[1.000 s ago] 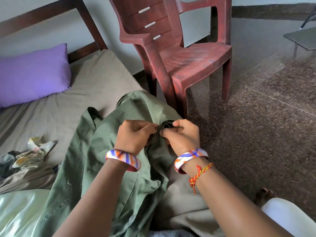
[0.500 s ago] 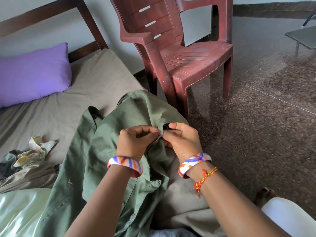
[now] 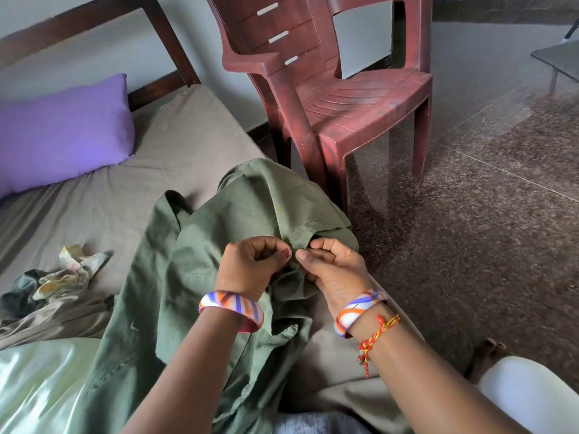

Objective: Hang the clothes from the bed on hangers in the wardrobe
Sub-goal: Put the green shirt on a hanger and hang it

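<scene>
**Both hands pinch the edge of an olive shirt on the bed**

At the centre of the frame, the left hand (image 3: 250, 264) and the right hand (image 3: 333, 270) meet fingertip to fingertip on a crumpled olive-green cotton shirt (image 3: 194, 277). Each hand has its fingers curled and pinches a fold of the shirt's upper edge between thumb and forefinger. Each wrist carries a striped orange, purple and white bangle (image 3: 232, 310); the right wrist also has a red and yellow thread (image 3: 377, 335).

The shirt lies spread over the near corner of the bed with a grey-brown sheet (image 3: 125, 195), running from the centre down to the lower edge of the frame. At left centre sits a small heap of crumpled patterned and dark clothes (image 3: 59, 277), well apart from the hands. A purple pillow (image 3: 62, 133) rests at upper left. A dark red plastic armchair (image 3: 338, 89) stands on the speckled brown floor (image 3: 470, 245) at upper centre, just beside the bed.
</scene>
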Demonstrator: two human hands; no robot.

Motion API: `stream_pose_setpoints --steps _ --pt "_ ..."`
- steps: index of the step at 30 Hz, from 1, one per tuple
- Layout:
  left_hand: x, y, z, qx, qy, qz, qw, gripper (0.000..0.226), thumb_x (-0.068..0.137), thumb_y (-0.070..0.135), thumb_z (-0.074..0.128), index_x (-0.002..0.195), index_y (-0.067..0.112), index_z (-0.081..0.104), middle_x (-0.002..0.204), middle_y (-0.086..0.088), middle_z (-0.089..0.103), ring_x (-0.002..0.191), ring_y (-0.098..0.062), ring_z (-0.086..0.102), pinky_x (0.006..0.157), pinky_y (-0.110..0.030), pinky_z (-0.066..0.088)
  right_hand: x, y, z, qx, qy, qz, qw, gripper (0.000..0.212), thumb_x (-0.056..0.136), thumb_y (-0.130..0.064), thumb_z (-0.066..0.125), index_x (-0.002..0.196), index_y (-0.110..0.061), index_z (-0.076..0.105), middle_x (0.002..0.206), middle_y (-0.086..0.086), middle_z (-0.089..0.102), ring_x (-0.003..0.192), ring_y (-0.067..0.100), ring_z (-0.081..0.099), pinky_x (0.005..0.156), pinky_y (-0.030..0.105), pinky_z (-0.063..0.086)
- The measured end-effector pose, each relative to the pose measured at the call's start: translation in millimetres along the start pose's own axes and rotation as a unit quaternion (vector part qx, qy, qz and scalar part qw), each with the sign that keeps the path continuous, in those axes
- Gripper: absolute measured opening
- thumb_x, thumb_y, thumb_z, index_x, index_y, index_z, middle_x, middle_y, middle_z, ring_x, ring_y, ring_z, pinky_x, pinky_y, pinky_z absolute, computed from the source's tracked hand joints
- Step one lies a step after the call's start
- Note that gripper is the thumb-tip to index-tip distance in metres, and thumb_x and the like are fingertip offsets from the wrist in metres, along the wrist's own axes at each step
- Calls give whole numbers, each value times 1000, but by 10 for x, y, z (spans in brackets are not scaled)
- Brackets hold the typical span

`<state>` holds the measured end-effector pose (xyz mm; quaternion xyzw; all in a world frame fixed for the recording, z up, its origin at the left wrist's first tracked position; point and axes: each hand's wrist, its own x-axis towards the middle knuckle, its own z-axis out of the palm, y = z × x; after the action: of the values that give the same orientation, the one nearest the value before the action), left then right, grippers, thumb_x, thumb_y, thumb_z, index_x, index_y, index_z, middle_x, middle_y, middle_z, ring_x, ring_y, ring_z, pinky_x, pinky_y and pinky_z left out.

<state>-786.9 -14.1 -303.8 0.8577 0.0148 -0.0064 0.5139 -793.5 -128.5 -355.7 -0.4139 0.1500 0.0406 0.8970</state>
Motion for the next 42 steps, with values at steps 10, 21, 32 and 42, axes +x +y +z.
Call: stream_pose_setpoints --steps 10,21,32,42 --pt "-9 -43 23 20 14 52 998 26 80 -7 66 76 18 59 67 1 65 62 -7 61 66 -22 53 -45 -68 0 48 -15 35 998 24 78 14 63 80 -8 53 59 4 65 50 10 62 51 21 54" --pt "-72 -91 79 -218 -7 -49 975 19 83 -11 55 74 5 57 52 3 63 47 -3 58 50 -12 50 -17 -63 7 -15 -64 -3 998 24 84 12 56 87 -11 50 70 5 60 66 14 58 63 23 49" --pt "-142 -116 119 123 109 136 977 14 81 7 69 93 9 75 76 14 66 66 18 58 66 -2 44 -6 -33 22 -80 -62 -40 994 26 86 10 56 83 -15 46 72 4 59 68 12 55 65 18 49" --pt "-209 -153 203 212 170 260 927 14 72 6 66 83 7 75 74 -1 70 77 -5 58 69 -2 40 9 83 17 -60 29 -56 996 28 81 11 63 76 -14 50 52 -4 64 53 7 60 61 23 52"
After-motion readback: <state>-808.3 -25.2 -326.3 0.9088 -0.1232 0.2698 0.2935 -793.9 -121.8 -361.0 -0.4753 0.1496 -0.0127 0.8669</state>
